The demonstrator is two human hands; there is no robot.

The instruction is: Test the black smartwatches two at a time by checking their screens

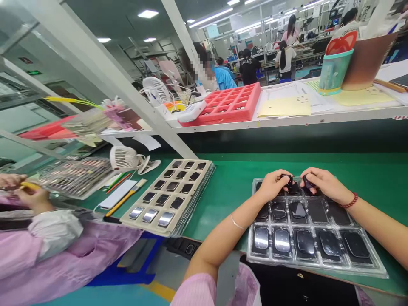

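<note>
Evidently, the left hand point(272, 185) and the right hand point(328, 185) are held close together, low over the far row of a clear plastic tray point(318, 265). The tray is laid flat on a green bench mat point(318, 163), well inside the bench edge. Fingers on both hands are drawn together in a pinch: a small dark piece point(288, 180) is held by the left hand, and a second small dark piece point(308, 182) by the right. Exactly how the fingertips sit on each piece is partly hidden. Glossy black rounded panels point(305, 242) are seated in the tray's cells, with some surfaces showing silvery reflections.

A thin pale bangle point(237, 222) is worn on the left wrist and a red beaded bracelet point(350, 200) on the right. A beige cell tray point(167, 197) is stacked just to the left, near a white desk fan point(124, 158) and a yellow-handled brush point(126, 195). A co-worker's hands point(30, 193) are seen at the far left, beside a pink smock sleeve point(63, 255). A red compartment tray point(229, 104) and yellow folders point(285, 106) are placed on the shelf above.
</note>
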